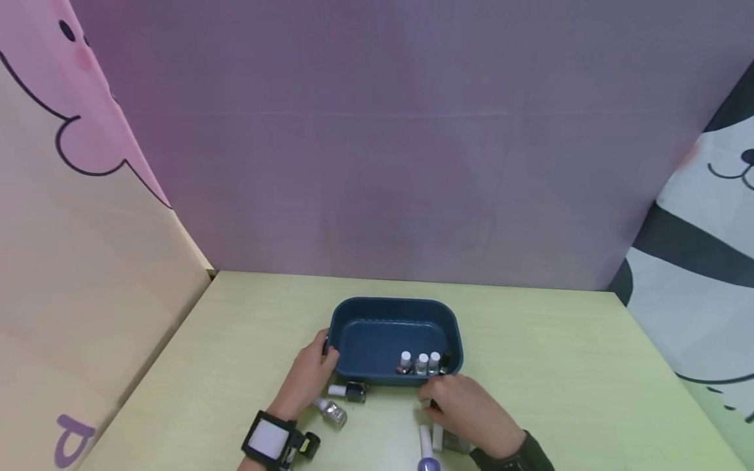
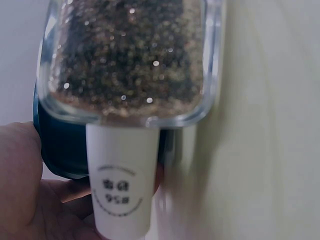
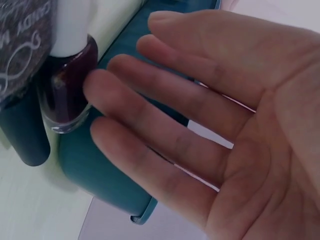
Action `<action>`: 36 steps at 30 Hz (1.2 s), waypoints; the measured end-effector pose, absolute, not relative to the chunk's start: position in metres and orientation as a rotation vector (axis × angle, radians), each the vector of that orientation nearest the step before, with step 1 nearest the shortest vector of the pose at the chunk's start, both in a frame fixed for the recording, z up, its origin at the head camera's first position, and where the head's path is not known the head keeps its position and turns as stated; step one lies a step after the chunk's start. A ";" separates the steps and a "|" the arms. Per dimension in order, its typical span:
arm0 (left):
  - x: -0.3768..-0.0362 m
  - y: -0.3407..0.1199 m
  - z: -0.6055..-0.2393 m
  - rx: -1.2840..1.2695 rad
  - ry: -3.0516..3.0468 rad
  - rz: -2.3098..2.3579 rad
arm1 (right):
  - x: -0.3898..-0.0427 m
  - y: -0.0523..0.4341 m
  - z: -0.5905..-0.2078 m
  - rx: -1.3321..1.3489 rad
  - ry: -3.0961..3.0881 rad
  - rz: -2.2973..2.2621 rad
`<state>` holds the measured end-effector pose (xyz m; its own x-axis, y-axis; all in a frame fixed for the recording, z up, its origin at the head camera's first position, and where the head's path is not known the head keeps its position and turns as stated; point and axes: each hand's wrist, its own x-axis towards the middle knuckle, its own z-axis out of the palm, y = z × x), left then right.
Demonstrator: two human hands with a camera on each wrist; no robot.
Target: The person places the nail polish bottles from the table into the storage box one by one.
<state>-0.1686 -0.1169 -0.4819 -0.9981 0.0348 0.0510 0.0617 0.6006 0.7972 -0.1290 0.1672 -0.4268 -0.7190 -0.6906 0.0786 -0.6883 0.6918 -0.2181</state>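
While the left hand (image 1: pixel 306 378) grips the blue tub's (image 1: pixel 377 313) near-left rim, the right hand (image 1: pixel 465 407) hovers open-fingered among loose polish bottles (image 1: pixel 347 391) crowding its front edge.

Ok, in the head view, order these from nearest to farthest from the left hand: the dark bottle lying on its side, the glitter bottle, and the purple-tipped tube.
1. Dark bottle, just right of the left hand.
2. Glitter bottle, below it by the wrist; nearly as close.
3. Purple-tipped tube, far right, by the right hand.
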 end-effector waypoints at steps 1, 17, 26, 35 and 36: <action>-0.169 -0.117 -0.482 -0.087 -2.782 -1.387 | -0.129 0.167 -0.427 -1.174 2.880 -0.371; -0.170 -0.117 -0.481 -0.097 -2.781 -1.384 | -0.127 0.168 -0.435 -1.124 2.818 -0.402; -0.169 -0.117 -0.481 -0.088 -2.781 -1.385 | -0.126 0.168 -0.436 -1.126 2.784 -0.342; -0.169 -0.117 -0.479 -0.076 -2.792 -1.398 | -0.124 0.168 -0.437 -1.171 2.790 -0.306; -0.169 -0.117 -0.479 -0.077 -2.792 -1.398 | -0.124 0.168 -0.437 -1.176 2.795 -0.302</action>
<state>-0.1687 -0.1169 -0.4790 -0.9986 0.0358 0.0383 0.0521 0.5980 0.7998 -0.1242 0.1682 -0.4374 -0.6984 -0.7156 -0.0103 -0.6970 0.6833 -0.2175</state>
